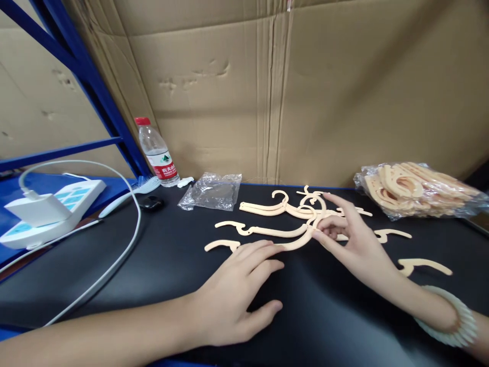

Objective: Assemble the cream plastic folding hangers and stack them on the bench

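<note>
Several cream plastic folding hangers lie in the middle of the black tabletop, partly overlapping. My left hand point(244, 290) rests palm down with its fingers stretched over the arm of the nearest hanger point(300, 243), thumb apart. At that hanger's centre, just below its hook, the thumb and bent fingers of my right hand point(353, 237) pinch it; the index finger points up and away. Behind it lies a second hanger point(277, 232), and farther back a folded hanger point(263, 209). My right forearm hides part of the hangers' right side.
A clear bag of hangers point(416, 188) lies at the back right. An empty clear plastic bag point(214, 191) and a water bottle point(160, 160) are at the back left. Left are a power strip point(64, 209), a white cable point(135, 224) and a black mouse-like object point(152, 203). Cardboard point(214, 102) stands behind.
</note>
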`<state>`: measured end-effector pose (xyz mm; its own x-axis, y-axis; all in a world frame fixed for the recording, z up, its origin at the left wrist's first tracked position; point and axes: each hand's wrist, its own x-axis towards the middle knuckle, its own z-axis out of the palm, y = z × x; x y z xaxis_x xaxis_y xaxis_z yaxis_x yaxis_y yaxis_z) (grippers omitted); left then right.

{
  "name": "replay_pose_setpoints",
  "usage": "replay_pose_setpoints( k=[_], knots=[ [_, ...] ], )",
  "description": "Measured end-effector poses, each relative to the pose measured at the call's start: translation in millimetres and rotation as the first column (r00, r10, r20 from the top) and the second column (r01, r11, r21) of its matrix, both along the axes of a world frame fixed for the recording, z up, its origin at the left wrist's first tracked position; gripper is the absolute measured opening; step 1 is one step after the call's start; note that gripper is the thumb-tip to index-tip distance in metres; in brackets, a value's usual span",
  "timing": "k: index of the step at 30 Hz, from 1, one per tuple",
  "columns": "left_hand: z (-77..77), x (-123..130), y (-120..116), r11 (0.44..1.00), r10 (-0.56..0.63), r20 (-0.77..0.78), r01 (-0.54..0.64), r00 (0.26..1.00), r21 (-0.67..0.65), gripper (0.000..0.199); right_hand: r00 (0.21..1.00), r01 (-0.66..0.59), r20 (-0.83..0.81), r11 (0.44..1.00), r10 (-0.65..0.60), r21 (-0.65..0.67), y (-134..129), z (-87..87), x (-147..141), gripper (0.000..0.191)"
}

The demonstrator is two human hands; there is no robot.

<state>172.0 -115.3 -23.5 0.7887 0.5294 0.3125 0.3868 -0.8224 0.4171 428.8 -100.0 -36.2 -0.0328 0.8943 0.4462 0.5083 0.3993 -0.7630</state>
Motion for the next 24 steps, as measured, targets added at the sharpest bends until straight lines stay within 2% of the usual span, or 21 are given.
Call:
replay_pose_setpoints(
  k=[5,13,17,21,24],
  knots=[
    [-5.5,0,4,0.995,0.099,-0.166,-0.093,0.981,0.044,0.046,0.971,-0.047,0.235,0.999,0.051,-0.020,3,-6.0,0,0.046],
    [-5.1,-1,4,0.993,0.112,-0.226,-0.102,0.968,0.054,0.047,0.938,-0.066,0.345,0.996,0.041,0.062,7,-9.0,11,0.025],
    [-6.4,-1,6,0.995,0.092,-0.207,-0.095,0.974,-0.006,0.050,0.863,-0.063,0.502,0.998,0.057,-0.005,8,6.5,29,0.014],
    [-9.3,-1,11,0.994,0.082,-0.125,-0.089,0.989,-0.057,0.056,0.737,-0.042,0.660,0.985,0.143,-0.167,9,28.6,56,0.018],
    [-11.4,-3,23,0.990,0.141,-0.079,-0.142,0.987,-0.004,0.058,0.681,-0.011,0.704,0.964,0.201,-0.264,8,39.3,74,0.023]
  ],
)
